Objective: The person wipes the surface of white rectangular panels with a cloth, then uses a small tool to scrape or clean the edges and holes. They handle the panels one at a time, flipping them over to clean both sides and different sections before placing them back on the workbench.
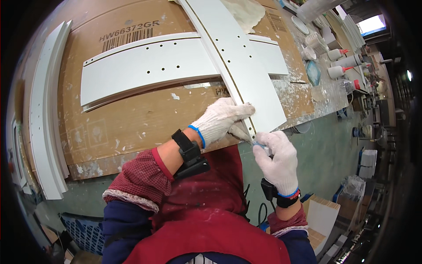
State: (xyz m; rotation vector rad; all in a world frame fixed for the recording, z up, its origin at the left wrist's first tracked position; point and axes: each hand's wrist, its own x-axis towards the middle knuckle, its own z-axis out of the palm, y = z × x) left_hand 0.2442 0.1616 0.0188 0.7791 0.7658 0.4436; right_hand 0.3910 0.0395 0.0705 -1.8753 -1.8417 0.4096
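Observation:
A long white board [259, 88] with a dark groove and small drilled holes lies across another white board [132, 72], which is also grooved and drilled. Both rest on a brown cardboard sheet [149, 136] spotted with white flecks. In a white knit glove, my left hand [222, 118] grips the upper board's left edge near its near end, thumb on top and fingers partly beneath. My right hand [279, 160], gloved alike, is closed at that board's near corner. Between its fingers a bit of something pale blue shows, too covered to name.
Long white boards [44, 114] are stacked at the left. White bottles with red tips [337, 71], a clear plastic bottle [329, 92] and a blue piece [313, 72] stand or lie at right. A blue crate [85, 231] and an open cardboard box [321, 218] are below.

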